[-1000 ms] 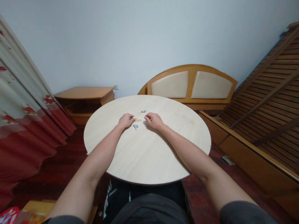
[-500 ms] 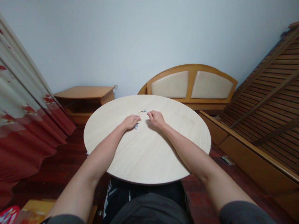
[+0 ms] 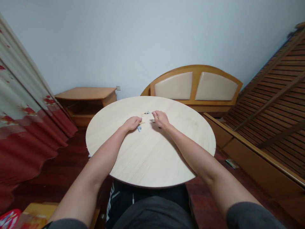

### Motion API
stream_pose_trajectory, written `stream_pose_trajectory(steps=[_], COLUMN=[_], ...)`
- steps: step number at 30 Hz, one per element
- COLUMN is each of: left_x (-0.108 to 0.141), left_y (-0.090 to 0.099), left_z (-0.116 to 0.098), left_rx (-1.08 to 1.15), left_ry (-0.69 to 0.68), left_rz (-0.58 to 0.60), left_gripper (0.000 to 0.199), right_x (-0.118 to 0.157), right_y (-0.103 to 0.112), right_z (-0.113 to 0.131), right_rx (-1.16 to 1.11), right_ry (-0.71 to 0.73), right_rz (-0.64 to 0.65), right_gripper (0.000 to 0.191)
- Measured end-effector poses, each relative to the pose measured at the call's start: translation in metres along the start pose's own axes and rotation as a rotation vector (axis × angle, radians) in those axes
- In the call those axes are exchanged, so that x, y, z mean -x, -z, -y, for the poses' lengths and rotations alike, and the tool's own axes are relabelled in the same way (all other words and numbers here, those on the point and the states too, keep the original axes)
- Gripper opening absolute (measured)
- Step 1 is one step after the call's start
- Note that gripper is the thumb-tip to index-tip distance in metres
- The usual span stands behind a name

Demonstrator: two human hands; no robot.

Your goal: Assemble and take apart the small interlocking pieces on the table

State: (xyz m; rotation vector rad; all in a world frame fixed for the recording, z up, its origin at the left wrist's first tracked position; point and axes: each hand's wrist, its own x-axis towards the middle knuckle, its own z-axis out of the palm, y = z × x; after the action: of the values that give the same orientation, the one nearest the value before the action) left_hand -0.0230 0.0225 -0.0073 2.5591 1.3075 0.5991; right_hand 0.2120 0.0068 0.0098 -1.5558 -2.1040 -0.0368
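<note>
On the far half of the round pale table [image 3: 147, 159], my left hand [image 3: 132, 123] is closed with its fingers bent. A thin yellow piece [image 3: 142, 122] shows at its fingertips; whether it is gripped or lies on the table I cannot tell. Just below that hand are small grey-blue pieces [image 3: 139, 128]. My right hand [image 3: 161, 119] is a little apart to the right, its fingers curled and thumb against the forefinger. A small greyish piece [image 3: 153, 121] shows under it, and what its fingers hold is hidden. Beyond both hands lies a cluster of tiny grey and yellow pieces [image 3: 146, 113].
A wooden cabinet [image 3: 88, 93] stands behind the table to the left, near a red and white curtain [image 3: 30, 127]. A padded headboard [image 3: 196, 73] leans on the wall. At the right are a wooden bed rail [image 3: 247, 149] and slatted panel [image 3: 274, 92].
My left hand has drawn back slightly left, showing more of the yellow piece. The right hand has shifted slightly right and away, and a greyish piece shows more clearly under it.
</note>
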Motion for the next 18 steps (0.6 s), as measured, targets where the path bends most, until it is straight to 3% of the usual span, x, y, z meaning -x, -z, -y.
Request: stream_pose_trajectory(steps=[10, 18], left_x=[0.001, 0.000], left_y=[0.001, 0.001], left_z=[0.000, 0.007], left_rx=[0.093, 0.006], left_ry=[0.006, 0.019], left_rz=[0.028, 0.035], left_gripper=[0.055, 0.052], right_x=[-0.076, -0.086], right_y=[-0.029, -0.025], right_z=[-0.012, -0.034], right_rx=[0.075, 0.094], right_ry=[-0.034, -0.039], right_rz=[0.289, 0.372], right_gripper=[0.047, 0.041])
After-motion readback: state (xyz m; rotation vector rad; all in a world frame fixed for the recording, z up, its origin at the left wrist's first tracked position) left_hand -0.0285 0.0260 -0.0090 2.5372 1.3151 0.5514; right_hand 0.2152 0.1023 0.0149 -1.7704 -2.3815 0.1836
